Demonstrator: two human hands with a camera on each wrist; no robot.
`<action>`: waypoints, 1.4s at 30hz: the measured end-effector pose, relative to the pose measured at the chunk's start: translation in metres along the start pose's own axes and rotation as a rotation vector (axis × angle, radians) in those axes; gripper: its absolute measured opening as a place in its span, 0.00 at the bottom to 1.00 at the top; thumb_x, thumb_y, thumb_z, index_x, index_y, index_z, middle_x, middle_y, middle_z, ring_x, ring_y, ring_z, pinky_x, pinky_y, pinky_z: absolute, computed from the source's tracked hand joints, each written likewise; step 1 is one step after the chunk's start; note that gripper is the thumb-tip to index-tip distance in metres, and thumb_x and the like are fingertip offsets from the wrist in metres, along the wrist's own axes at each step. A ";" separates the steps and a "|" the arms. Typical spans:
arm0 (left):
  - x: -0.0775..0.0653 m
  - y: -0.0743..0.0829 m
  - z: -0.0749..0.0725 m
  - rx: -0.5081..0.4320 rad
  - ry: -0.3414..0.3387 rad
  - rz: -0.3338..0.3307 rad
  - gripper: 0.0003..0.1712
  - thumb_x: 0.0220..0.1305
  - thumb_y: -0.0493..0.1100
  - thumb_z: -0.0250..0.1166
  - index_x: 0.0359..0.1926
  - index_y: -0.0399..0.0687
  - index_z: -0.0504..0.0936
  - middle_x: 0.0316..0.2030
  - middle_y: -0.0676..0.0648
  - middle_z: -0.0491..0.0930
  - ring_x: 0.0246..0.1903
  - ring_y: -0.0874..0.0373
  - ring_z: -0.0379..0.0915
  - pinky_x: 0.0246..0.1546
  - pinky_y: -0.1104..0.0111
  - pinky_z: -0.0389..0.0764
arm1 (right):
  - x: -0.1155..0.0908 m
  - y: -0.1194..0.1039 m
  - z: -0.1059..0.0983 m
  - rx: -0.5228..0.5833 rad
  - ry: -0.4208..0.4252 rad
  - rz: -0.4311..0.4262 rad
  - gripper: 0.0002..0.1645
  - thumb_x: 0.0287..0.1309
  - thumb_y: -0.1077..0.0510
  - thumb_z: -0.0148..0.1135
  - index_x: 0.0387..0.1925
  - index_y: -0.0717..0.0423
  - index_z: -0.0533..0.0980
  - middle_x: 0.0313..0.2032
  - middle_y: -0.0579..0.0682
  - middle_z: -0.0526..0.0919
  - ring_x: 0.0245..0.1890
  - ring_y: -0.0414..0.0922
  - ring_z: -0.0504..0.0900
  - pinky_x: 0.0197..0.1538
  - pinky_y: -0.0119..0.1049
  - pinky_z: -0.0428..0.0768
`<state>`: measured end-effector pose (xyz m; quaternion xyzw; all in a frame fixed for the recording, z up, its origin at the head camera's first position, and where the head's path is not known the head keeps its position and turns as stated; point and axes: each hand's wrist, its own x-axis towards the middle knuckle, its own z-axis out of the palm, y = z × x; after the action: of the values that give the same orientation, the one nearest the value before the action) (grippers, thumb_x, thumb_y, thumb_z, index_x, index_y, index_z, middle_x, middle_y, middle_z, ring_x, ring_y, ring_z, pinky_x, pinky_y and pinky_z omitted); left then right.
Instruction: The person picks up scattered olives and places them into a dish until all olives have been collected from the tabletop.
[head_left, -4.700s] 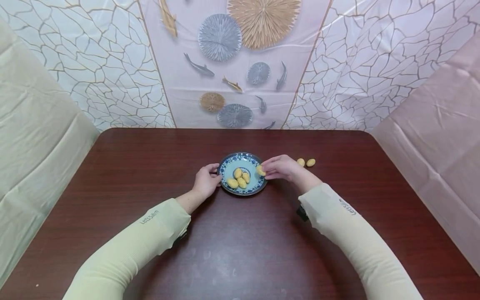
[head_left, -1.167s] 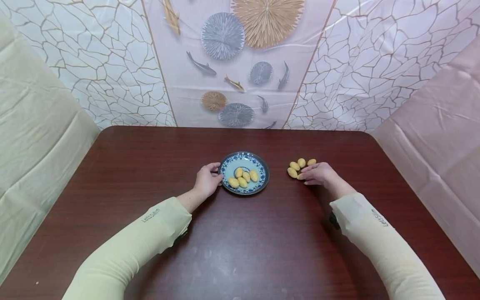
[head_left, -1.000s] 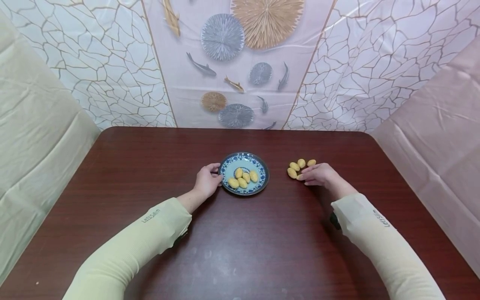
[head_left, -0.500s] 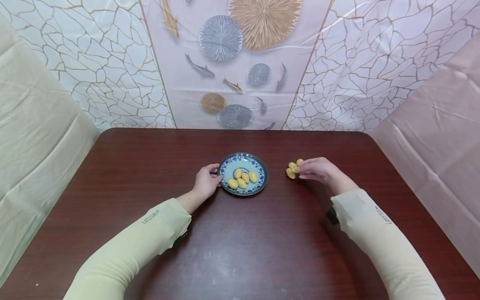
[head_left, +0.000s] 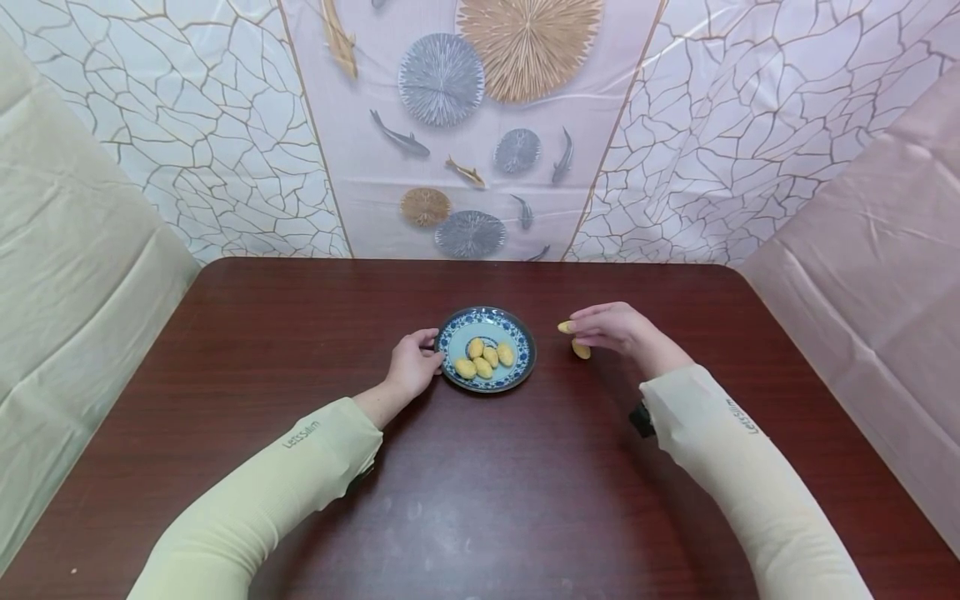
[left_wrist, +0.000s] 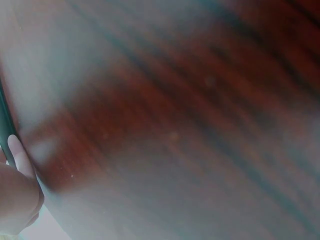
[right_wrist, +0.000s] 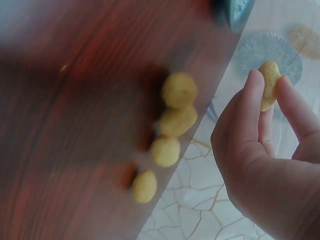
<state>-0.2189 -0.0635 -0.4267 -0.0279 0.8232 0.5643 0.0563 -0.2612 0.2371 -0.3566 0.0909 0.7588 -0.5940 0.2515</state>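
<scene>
At the left edge of a blue-patterned plate (head_left: 528, 354), my left hand (head_left: 410, 364) grips the rim. The left wrist view shows its thumb against the dark rim (left_wrist: 5, 120). Several small yellow oval pieces (head_left: 483, 367), like little potatoes, lie together on the plate. My right hand (head_left: 611, 327) is raised right of the plate and pinches one yellow oval piece (right_wrist: 270, 86) between thumb and fingertips. Below it, several more yellow pieces (right_wrist: 178, 90) lie in a row on the table. In the head view the hand hides most of these.
The dark red-brown table (head_left: 480, 475) has a glossy top. A patterned cloth (head_left: 480, 150) stands behind its far edge, and pale cloth walls (head_left: 862, 225) close off both sides.
Since half a second ago my right hand has lifted with the pinched yellow piece and moved left toward the plate. Earlier it placed another piece on the plate. My left hand stays at the rim.
</scene>
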 end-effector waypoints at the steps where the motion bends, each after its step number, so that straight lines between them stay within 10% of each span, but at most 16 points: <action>1: 0.000 0.000 0.000 0.000 0.000 0.001 0.26 0.62 0.29 0.56 0.62 0.33 0.67 0.51 0.34 0.68 0.47 0.46 0.75 0.36 0.69 0.86 | 0.001 -0.001 0.002 0.003 0.002 0.001 0.33 0.58 0.63 0.61 0.61 0.72 0.61 0.25 0.40 0.85 0.30 0.36 0.84 0.47 0.31 0.85; 19: -0.001 0.002 -0.001 -0.007 0.014 -0.001 0.25 0.61 0.28 0.57 0.61 0.32 0.68 0.51 0.34 0.69 0.46 0.46 0.75 0.35 0.69 0.86 | 0.020 -0.011 0.046 -0.022 -0.005 -0.003 0.29 0.59 0.66 0.59 0.60 0.73 0.65 0.25 0.43 0.82 0.30 0.37 0.83 0.61 0.46 0.74; 42: 0.000 0.001 -0.001 -0.017 0.008 -0.003 0.26 0.61 0.29 0.57 0.61 0.33 0.68 0.52 0.34 0.69 0.46 0.47 0.75 0.35 0.69 0.86 | 0.035 -0.011 0.090 -0.117 0.038 -0.014 0.23 0.55 0.69 0.61 0.53 0.73 0.72 0.23 0.45 0.80 0.24 0.37 0.80 0.46 0.39 0.86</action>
<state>-0.2191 -0.0638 -0.4260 -0.0318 0.8186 0.5710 0.0537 -0.2720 0.1434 -0.3793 0.0822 0.7974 -0.5486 0.2377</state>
